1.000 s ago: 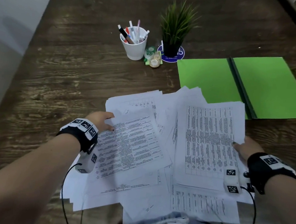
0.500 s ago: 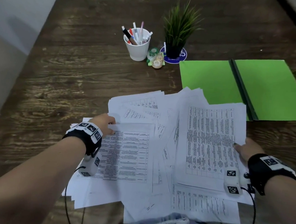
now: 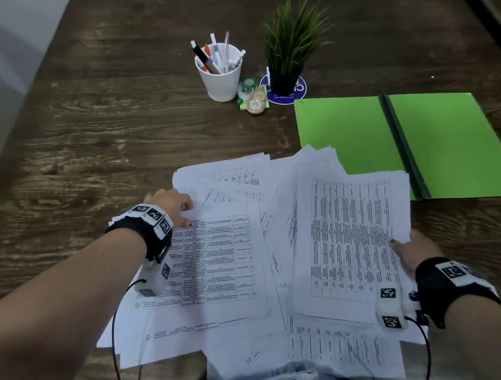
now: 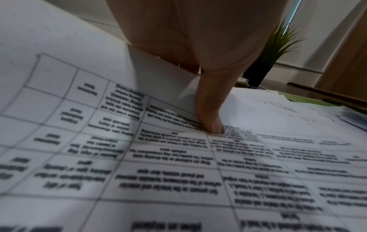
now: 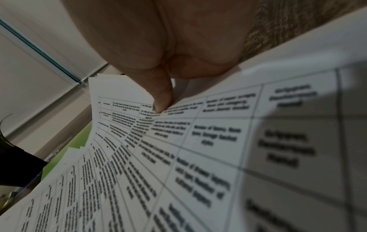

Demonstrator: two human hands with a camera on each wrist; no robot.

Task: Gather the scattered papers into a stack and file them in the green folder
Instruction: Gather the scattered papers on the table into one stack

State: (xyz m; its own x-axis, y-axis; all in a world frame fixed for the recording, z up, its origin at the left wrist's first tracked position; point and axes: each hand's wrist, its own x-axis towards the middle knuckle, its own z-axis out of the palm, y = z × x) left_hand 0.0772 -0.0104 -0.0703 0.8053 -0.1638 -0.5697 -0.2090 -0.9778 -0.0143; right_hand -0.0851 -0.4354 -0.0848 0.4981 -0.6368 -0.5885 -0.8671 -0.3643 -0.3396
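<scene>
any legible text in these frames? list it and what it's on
Papers: printed tables, all views too blurred to read.
Blue coaster under the plant pot: white lettering, a "C" shows, the rest hidden or too small.
Wrist bands: square black-and-white markers, no words.
Green folder, white cup: no text seen.
</scene>
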